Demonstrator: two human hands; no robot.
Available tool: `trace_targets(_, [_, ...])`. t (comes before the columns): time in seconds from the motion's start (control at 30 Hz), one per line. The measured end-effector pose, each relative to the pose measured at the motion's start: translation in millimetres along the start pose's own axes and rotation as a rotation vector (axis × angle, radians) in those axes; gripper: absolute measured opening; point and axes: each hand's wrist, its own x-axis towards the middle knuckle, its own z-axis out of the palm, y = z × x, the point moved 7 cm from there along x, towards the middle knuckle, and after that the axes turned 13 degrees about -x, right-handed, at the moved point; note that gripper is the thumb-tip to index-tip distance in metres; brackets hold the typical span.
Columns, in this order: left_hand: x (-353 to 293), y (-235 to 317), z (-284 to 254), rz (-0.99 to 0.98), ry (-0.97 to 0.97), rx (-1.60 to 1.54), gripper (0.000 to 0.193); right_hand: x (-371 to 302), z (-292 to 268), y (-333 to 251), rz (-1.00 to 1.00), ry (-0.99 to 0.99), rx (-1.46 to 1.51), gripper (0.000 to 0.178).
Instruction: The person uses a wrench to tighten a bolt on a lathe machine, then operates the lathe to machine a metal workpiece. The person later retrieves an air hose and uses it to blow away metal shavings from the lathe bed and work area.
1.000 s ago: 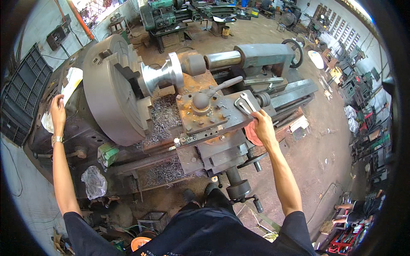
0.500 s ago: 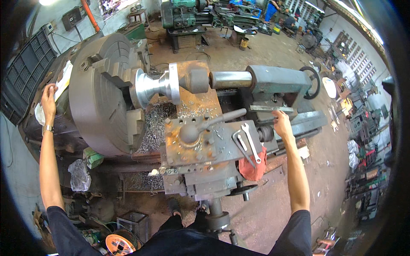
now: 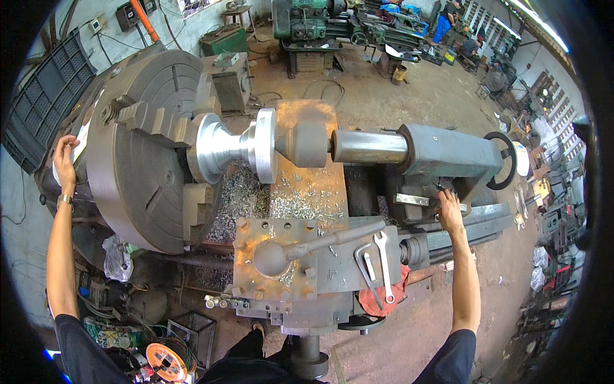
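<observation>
My left hand (image 3: 64, 161) is at the far left, fingers stretched out over a white sheet (image 3: 80, 142) on the lathe's headstock, behind the big round chuck (image 3: 137, 192). The chuck's stepped jaws hold a shiny turned metal workpiece (image 3: 214, 148) with a flange at its right end. A tailstock centre (image 3: 307, 145) meets that flange. My right hand (image 3: 449, 210) is at the tailstock (image 3: 451, 150), its bent fingers over a flat metal bar (image 3: 411, 200) at the base; what they grip is hidden. Between my arms stands the tool post (image 3: 272, 258) with its long handle.
A spanner (image 3: 384, 265) and a hex key (image 3: 364, 265) lie on the slide, above a red cloth (image 3: 380, 301). Metal chips cover the bed and a rusty plate (image 3: 304, 185). Another green lathe (image 3: 304, 29) and people (image 3: 444, 22) are at the back.
My view has shifted, so the machine sits lower and its tailstock farther right. My right hand has moved inward along the flat bar. My left hand stays by the white sheet.
</observation>
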Motion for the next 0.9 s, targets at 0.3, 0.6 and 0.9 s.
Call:
trace_targets(0.3, [-1,-8,-15,0.02,-0.034,0.061,0.027,-37,-57,-8,0.045,-0.01,0.202,0.041])
trace_targets(0.6, [-1,-16,-34,0.073,-0.088,0.146,0.031,12,-143,-147,-0.483,-0.051,0.107,0.04])
trace_targets(0.9, [-1,-26,-62,0.079,-0.127,0.323,0.035,77,-115,-288,-0.915,-0.129,0.13,0.05])
